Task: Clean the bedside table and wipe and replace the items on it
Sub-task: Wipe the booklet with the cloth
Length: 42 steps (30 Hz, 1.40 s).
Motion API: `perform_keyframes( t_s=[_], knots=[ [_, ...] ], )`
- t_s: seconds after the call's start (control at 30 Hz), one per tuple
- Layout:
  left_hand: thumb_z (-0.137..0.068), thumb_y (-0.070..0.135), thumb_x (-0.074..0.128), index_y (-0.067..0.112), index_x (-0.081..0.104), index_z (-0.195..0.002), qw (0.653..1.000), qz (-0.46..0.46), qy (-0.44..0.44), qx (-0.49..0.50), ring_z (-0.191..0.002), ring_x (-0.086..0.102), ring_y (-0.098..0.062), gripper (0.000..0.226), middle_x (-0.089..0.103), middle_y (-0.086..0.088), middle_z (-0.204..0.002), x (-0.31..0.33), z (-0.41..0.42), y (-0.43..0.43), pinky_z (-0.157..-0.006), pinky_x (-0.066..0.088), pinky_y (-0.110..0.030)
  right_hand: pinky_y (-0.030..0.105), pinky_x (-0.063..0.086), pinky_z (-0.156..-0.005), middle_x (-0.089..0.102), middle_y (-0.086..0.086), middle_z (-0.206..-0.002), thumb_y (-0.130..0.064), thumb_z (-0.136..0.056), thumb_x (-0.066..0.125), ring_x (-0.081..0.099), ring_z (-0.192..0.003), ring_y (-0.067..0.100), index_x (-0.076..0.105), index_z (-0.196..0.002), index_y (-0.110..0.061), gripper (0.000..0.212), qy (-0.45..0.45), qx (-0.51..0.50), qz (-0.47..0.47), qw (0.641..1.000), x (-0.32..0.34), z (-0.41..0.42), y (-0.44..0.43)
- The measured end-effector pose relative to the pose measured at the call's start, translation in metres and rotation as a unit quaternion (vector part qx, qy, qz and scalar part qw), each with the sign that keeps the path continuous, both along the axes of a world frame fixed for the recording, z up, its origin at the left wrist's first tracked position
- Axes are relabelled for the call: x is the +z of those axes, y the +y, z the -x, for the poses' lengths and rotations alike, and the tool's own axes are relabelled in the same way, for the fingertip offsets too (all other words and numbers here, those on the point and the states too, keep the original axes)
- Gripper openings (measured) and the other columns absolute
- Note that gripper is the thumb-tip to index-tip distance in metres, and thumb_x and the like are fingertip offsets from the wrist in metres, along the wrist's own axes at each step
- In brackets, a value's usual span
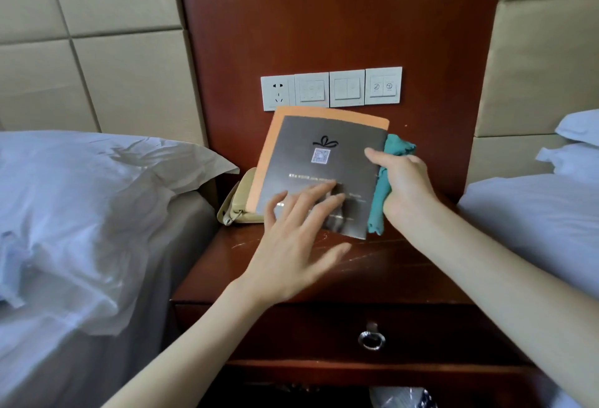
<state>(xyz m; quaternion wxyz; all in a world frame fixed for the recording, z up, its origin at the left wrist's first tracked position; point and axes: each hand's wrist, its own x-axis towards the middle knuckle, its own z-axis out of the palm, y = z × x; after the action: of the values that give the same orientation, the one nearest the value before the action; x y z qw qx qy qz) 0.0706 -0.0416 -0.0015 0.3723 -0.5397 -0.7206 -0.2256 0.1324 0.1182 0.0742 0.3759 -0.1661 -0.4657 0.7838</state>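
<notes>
Head view, booklet (327,145) upright, top tilted right, right hand (403,185) gripping it, left hand (291,242) splayed, seemingly touching

Setting: hotel guest room, twin-bedded. Evidence as follows.
- Left bed (81,213), white linen and pillow, left of frame.
- Right bed (534,229), white linen and pillows, right edge.
- Bedside table (405,278), dark red wood, lower centre between the beds, with one drawer and a metal ring pull (371,339).
- Wood back panel (324,18), same finish, upper centre, bearing a row of four white wall plates (330,88): one socket, three of switches.
- Padded beige wall panels (97,35), upper left and upper right.
- Beige telephone (240,210), left rear of the table top, partly hidden.
- Grey booklet (324,161), printed with a QR code, centre.
</notes>
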Motion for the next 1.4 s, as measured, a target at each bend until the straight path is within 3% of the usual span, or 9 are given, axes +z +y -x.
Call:
perform_keyframes(
  t_s=[0.2,0.27,0.4,0.5,0.7,0.93,1.13,1.3,1.4],
  knots=[
    [-0.084,0.042,0.057,0.017,0.033,-0.141,0.957,-0.217,-0.191,0.010,-0.137,0.024,-0.007,0.066,0.026,0.001,-0.148,-0.006,0.018,-0.009,-0.109,0.015,-0.022,0.035,0.058,-0.051,0.070,0.016,-0.089,-0.005,-0.066,0.082,0.068,-0.064,0.025,0.062,-0.100,-0.002,0.040,-0.049,-0.004,-0.035,0.998,-0.002,-0.005,0.013],
    [-0.085,0.032,0.063,0.012,0.034,-0.139,0.886,-0.310,-0.344,-0.010,-0.131,0.035,-0.007,0.064,0.034,-0.005,-0.145,0.002,0.024,-0.008,-0.111,0.024,-0.024,0.034,0.057,-0.050,0.071,0.015,-0.090,-0.006,-0.066,0.082,0.068,-0.066,0.026,0.061,-0.104,-0.003,0.044,-0.065,0.007,-0.044,0.997,-0.003,-0.007,0.017],
    [-0.086,0.033,0.062,0.012,0.063,-0.118,0.654,-0.304,-0.671,-0.173,-0.092,0.069,-0.017,0.038,0.069,-0.010,-0.114,0.015,0.034,-0.012,-0.079,0.055,-0.032,0.033,0.056,-0.050,0.073,0.012,-0.083,-0.010,-0.067,0.082,0.071,-0.060,0.024,0.063,-0.107,-0.004,0.044,-0.082,0.052,-0.057,0.994,-0.009,-0.007,0.022],
    [-0.080,0.033,0.064,0.022,0.077,-0.091,0.574,-0.240,-0.742,-0.250,-0.080,0.073,-0.024,0.020,0.075,-0.009,-0.094,0.014,0.030,-0.018,-0.064,0.057,-0.035,0.039,0.060,-0.060,0.074,0.013,-0.087,-0.013,-0.068,0.082,0.072,-0.066,0.026,0.064,-0.109,-0.005,0.045,-0.102,0.069,-0.072,0.990,-0.015,-0.005,0.023],
    [-0.090,0.015,0.056,0.020,0.065,-0.108,0.601,-0.249,-0.732,-0.202,-0.073,0.073,-0.025,0.021,0.075,-0.009,-0.086,0.011,0.025,-0.008,-0.057,0.057,-0.037,0.044,0.060,-0.065,0.073,0.014,-0.090,-0.011,-0.070,0.082,0.071,-0.077,0.031,0.066,-0.094,-0.007,0.029,-0.106,-0.004,-0.124,0.987,-0.028,-0.003,0.030],
    [-0.095,0.013,0.049,0.026,0.065,-0.099,0.636,-0.244,-0.690,-0.245,-0.076,0.073,-0.022,0.021,0.076,-0.004,-0.085,0.013,0.019,-0.003,-0.057,0.057,-0.032,0.049,0.058,-0.078,0.074,0.004,-0.088,-0.019,-0.068,0.084,0.071,-0.082,0.026,0.071,-0.086,-0.011,0.024,-0.066,-0.099,-0.223,0.968,-0.031,0.004,0.033],
    [-0.094,0.012,0.049,0.033,0.071,-0.088,0.637,-0.259,-0.665,-0.292,-0.080,0.073,-0.020,0.031,0.076,-0.002,-0.091,0.014,0.016,-0.005,-0.062,0.057,-0.032,0.010,0.049,-0.057,0.067,-0.011,-0.082,-0.024,-0.082,0.074,0.064,-0.075,0.005,0.070,-0.084,-0.015,0.010,0.052,-0.283,-0.291,0.912,-0.015,-0.002,0.023],
    [-0.095,0.009,0.047,0.023,0.063,-0.098,0.614,-0.279,-0.667,-0.315,-0.076,0.073,-0.018,0.021,0.076,-0.002,-0.086,0.016,0.011,0.001,-0.059,0.057,-0.031,0.030,0.048,-0.067,0.071,0.012,-0.084,-0.026,-0.089,0.065,0.060,-0.072,0.019,0.070,-0.085,-0.005,0.022,-0.036,-0.150,-0.476,0.866,-0.020,-0.004,-0.010],
    [-0.094,0.009,0.048,0.017,0.063,-0.099,0.611,-0.282,-0.673,-0.307,-0.073,0.072,-0.018,0.017,0.075,-0.004,-0.082,0.015,0.008,0.008,-0.059,0.058,-0.032,0.034,0.032,-0.109,0.051,-0.002,-0.142,-0.028,-0.093,0.057,0.037,-0.135,0.015,0.055,-0.132,-0.029,0.038,-0.086,0.031,-0.543,0.835,-0.041,-0.005,-0.038]
  ],
)
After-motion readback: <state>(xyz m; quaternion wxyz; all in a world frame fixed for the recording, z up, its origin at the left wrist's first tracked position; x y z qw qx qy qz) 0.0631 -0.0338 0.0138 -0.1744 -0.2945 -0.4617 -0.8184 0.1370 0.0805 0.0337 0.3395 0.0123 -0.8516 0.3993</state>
